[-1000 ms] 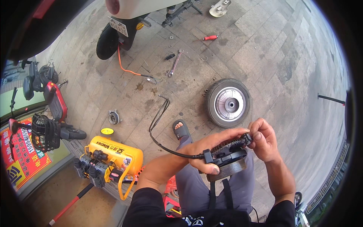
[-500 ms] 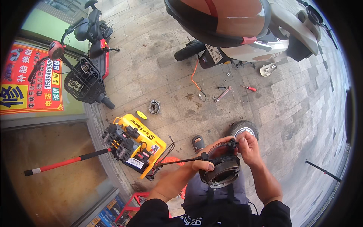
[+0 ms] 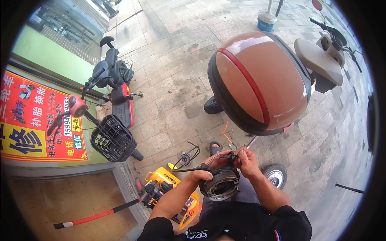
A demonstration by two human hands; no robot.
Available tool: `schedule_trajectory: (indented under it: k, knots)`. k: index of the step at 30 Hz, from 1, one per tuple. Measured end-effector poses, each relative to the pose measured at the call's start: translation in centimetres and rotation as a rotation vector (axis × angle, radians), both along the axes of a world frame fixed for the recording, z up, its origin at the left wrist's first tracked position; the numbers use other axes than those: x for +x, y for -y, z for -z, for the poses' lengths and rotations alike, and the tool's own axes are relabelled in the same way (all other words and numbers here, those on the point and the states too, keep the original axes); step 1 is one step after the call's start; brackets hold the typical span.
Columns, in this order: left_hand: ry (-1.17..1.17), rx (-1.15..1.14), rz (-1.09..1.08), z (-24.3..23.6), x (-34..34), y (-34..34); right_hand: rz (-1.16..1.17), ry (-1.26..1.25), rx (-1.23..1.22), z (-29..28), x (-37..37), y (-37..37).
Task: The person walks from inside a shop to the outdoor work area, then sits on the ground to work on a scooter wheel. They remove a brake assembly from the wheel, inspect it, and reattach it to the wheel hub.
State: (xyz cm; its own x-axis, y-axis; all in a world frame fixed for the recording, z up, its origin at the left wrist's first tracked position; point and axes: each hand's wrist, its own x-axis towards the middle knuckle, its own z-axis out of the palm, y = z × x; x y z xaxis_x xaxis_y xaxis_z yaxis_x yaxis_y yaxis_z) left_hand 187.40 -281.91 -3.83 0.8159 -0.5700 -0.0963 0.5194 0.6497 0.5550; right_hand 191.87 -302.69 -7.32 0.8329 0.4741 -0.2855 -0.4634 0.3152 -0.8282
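A round, dark drum brake assembly [image 3: 220,185] is held in front of my lap. My left hand [image 3: 202,175] is closed round its left side, thumb on the rim and the other fingers partly hidden. From the left a black brake cable [image 3: 185,170] runs up to it, with a coil spring [image 3: 216,159] along the cable's end section. My right hand [image 3: 246,161] pinches the black fitting [image 3: 232,157] at the spring's far end, fingertips close together. The small part between those fingertips is too small to make out.
A scooter with a brown top box [image 3: 257,80] stands ahead. A wheel [image 3: 276,176] lies to the right. At left are a yellow air compressor [image 3: 164,176], a metal hub part [image 3: 185,159], and a red electric scooter with a black basket [image 3: 112,138]. A bucket [image 3: 266,21] stands far off.
The view has tilted up, so the top box and bucket show more and the floor tools are mostly hidden. Both hands keep their hold on the brake assembly and cable fitting.
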Motion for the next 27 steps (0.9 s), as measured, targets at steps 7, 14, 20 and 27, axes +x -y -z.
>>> schedule_trajectory:
  k: [7, 14, 20, 27]
  knots:
    - [-0.097, 0.137, 0.185, -2.7, 13.7, -13.9, 0.064, -0.218, 0.067, 0.9, 9.2, -12.7]
    - [-0.021, 0.094, 0.350, -0.3, 27.9, -22.0, 0.440, -0.014, -0.002, 1.8, 19.7, -22.4]
    - [0.065, 0.111, 0.604, 4.3, 41.3, -28.9, 0.550, -0.085, -0.001, 3.8, 28.0, -28.4]
    - [-0.005, 0.088, 0.857, 7.6, 53.6, -31.2, 0.735, -0.404, 0.036, 6.6, 35.0, -34.0]
